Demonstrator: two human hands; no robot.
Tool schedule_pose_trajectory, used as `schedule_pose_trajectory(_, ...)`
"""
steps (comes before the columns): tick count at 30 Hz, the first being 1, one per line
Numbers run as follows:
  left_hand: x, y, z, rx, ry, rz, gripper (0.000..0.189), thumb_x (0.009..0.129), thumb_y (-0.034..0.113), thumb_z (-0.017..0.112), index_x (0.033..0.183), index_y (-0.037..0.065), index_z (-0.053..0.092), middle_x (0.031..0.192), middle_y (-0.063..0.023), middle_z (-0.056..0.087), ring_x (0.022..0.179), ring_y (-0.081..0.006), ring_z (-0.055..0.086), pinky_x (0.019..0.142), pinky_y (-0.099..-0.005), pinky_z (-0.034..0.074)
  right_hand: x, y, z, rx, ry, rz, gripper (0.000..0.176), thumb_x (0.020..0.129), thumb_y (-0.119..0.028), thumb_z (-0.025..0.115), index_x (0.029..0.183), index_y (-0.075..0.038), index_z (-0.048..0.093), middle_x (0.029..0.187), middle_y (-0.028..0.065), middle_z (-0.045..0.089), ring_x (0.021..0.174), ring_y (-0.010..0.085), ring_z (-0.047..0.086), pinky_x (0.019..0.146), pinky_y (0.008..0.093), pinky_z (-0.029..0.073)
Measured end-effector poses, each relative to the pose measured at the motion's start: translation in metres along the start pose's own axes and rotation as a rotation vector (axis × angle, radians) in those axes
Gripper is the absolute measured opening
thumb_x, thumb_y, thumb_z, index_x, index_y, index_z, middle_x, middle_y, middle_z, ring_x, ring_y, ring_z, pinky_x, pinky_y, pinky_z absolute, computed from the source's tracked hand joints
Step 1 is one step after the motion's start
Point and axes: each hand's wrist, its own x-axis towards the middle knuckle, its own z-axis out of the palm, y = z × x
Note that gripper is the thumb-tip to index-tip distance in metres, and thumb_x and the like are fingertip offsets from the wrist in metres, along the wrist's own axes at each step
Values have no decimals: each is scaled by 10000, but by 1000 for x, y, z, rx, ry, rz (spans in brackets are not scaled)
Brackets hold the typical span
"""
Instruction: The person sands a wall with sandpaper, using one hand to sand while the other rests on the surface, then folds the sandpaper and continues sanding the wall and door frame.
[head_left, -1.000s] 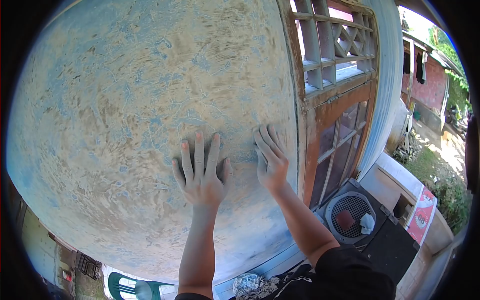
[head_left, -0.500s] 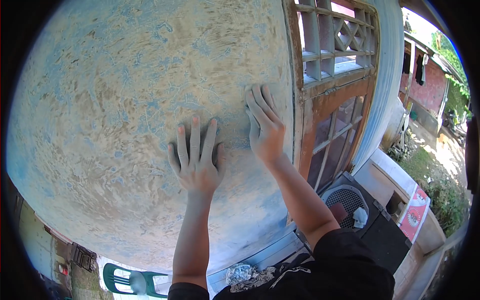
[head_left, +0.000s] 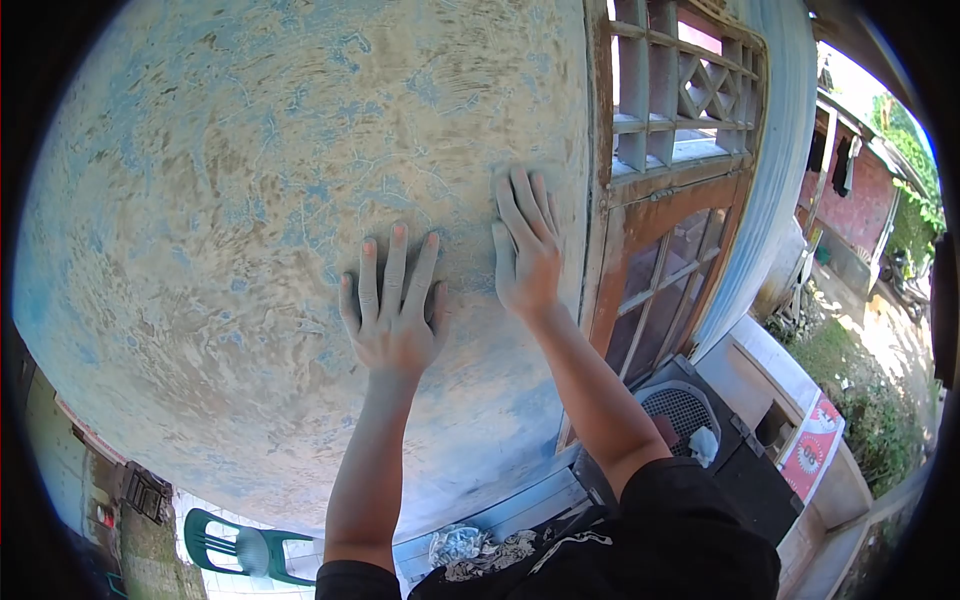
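The person wears a black short-sleeved top [head_left: 690, 530] with a thin white line marked on its cloth, seen at the bottom centre and lower right of the frame, and both forearms are bare down to the dust-coated left hand [head_left: 392, 325] and right hand [head_left: 525, 265].

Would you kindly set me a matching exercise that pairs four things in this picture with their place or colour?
Things:
1 left hand
2 right hand
3 chair
4 cloth

Descriptions:
A green, bottom left
B white, on the round grille
C flat on the wall, next to the wooden frame
D flat on the wall, farther from the frame

Pairs: 1-D; 2-C; 3-A; 4-B
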Motion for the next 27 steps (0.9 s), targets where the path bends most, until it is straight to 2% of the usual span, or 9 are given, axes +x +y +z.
schedule_pose_trajectory(5, 1, 0, -3, -34, -29, -16, 493, 1036, 411, 592, 1517, 321, 655, 1662, -28, 528, 1570, -306, 426, 1296, -555, 218, 20, -16, -5, 161, -139, -115, 500, 1051, -120, 614, 1550, -161, 609, 1662, 75, 512, 1563, 372, 422, 1284, 549, 316)
schedule_pose_trajectory(9, -4, -21, -9, -10, -31, 13, 483, 1044, 398, 578, 1507, 290, 665, 1664, -51, 525, 1580, -333, 411, 1302, -584, 191, -45, 55, -28, 62, -416, -347, 504, 1045, -116, 617, 1547, -158, 612, 1663, 84, 512, 1568, 370, 417, 1289, 542, 309)
schedule_pose_trajectory(11, -8, -35, -6, -9, 53, -6, 488, 1046, 388, 571, 1505, 250, 665, 1670, -77, 513, 1588, -361, 394, 1302, -610, 173, -39, 91, -35, -41, -173, -220, 525, 1023, -101, 632, 1543, -175, 622, 1658, 77, 522, 1573, 356, 416, 1293, 535, 303)
schedule_pose_trajectory(14, -2, -22, -10, 3, 15, -37, 503, 1054, 383, 558, 1524, 225, 643, 1671, -93, 511, 1588, -376, 391, 1293, -599, 201, -12, 55, -6, 88, 200, 65, 498, 1016, -103, 637, 1506, -189, 660, 1624, 69, 562, 1557, 344, 446, 1288, 526, 314)
schedule_pose_trajectory(15, 1, -18, -12, 17, -2, -52, 505, 1057, 381, 553, 1529, 223, 638, 1669, -93, 513, 1586, -373, 395, 1291, -589, 211, -16, 36, 2, 89, 195, 66, 498, 1016, -103, 637, 1506, -189, 660, 1624, 69, 562, 1557, 344, 446, 1288, 526, 314)
schedule_pose_trajectory(17, -2, -20, -11, 25, 2, -48, 507, 1058, 381, 550, 1532, 223, 634, 1669, -96, 513, 1584, -372, 398, 1289, -578, 222, -36, 0, 8, 82, 19, 18, 454, 1026, -92, 616, 1464, -182, 693, 1589, 70, 597, 1539, 355, 469, 1280, 530, 326)
schedule_pose_trajectory(19, -6, -23, -12, 29, 1, -32, 509, 1059, 380, 548, 1536, 223, 630, 1669, -98, 513, 1583, -370, 401, 1287, -568, 232, -79, 1, 6, 147, -284, -278, 444, 1035, -79, 589, 1454, -177, 699, 1588, 72, 598, 1542, 376, 460, 1279, 532, 329)
schedule_pose_trajectory(22, -12, -32, -12, 21, -4, 14, 512, 1062, 388, 543, 1536, 216, 630, 1665, -100, 517, 1581, -366, 404, 1291, -557, 229, -98, 62, -13, -10, -271, -463, 438, 1040, -81, 583, 1459, -146, 690, 1596, 89, 588, 1545, 376, 455, 1278, 501, 342)
schedule_pose_trajectory(27, -19, -30, -8, 26, 9, 13, 500, 1076, 389, 528, 1525, 204, 642, 1659, -102, 525, 1581, -368, 404, 1294, -553, 222, -68, 74, -22, 7, 161, 89, 434, 1055, -108, 581, 1477, -58, 665, 1595, 158, 578, 1531, 449, 453, 1264, 514, 363)
